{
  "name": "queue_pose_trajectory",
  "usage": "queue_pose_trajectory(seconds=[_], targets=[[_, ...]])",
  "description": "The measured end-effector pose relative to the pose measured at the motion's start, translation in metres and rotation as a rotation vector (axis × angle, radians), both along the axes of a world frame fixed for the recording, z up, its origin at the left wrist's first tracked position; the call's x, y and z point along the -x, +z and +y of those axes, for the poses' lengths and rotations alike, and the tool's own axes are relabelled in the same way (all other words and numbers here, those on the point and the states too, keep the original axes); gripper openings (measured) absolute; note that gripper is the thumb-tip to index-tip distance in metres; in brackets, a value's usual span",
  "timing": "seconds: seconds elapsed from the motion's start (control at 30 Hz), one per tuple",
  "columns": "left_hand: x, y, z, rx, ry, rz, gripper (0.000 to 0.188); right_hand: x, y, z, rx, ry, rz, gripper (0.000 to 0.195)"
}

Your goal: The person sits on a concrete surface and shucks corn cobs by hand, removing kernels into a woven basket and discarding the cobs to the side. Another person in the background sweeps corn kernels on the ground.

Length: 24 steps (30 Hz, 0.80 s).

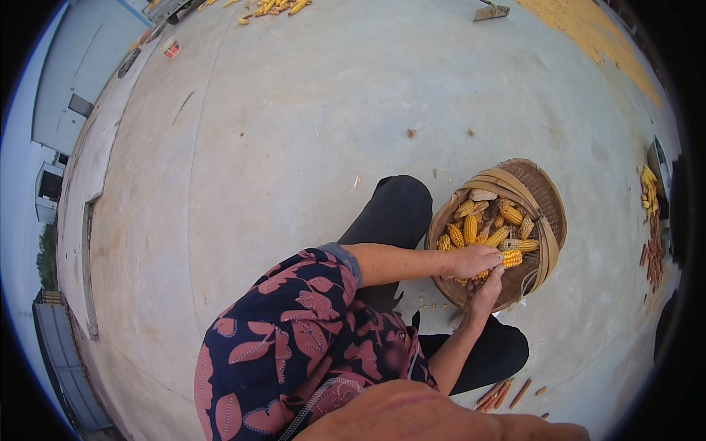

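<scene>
My left hand [471, 262] reaches over a round woven bamboo basket [438, 226] and grips an ear of yellow corn [512, 258]. From below, my right hand [486, 292] meets it, fingers closed around the same ear's lower side. Part of the ear is covered by my fingers. Inside the basket, several husked ears [470, 229] lie in a loose heap beneath and beyond my hands. The basket stands on the concrete between my bent knees, with a broad bamboo band across its far side.
Bare reddish cobs [501, 394] lie by my right leg. More cobs [653, 259] and corn ears [649, 187] are at the far right. Yellow kernels [590, 27] cover ground at upper right, near a flat metal blade [491, 12]. A small bucket [171, 48] stands at upper left.
</scene>
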<state>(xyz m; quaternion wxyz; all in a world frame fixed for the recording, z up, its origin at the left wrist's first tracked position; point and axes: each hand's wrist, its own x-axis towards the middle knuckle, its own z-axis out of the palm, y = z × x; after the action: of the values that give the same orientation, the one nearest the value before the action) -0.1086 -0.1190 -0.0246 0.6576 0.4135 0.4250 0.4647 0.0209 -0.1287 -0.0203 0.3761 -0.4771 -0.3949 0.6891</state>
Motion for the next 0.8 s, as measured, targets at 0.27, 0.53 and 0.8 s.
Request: queue_pose_trajectory(seconds=[0.27, 0.53, 0.8], targets=[[0.002, 0.014, -0.002, 0.001, 0.006, 0.043, 0.037, 0.014, 0.017, -0.003, 0.031, -0.13, 0.02, 0.052], [-0.001, 0.007, -0.001, 0.056, 0.035, -0.061, 0.037, 0.008, -0.008, 0.0, 0.012, -0.11, -0.027, 0.054], [-0.008, 0.0, 0.005, 0.227, 0.358, -0.224, 0.039, 0.024, 0.003, -0.006, 0.088, 0.013, 0.041, 0.042]])
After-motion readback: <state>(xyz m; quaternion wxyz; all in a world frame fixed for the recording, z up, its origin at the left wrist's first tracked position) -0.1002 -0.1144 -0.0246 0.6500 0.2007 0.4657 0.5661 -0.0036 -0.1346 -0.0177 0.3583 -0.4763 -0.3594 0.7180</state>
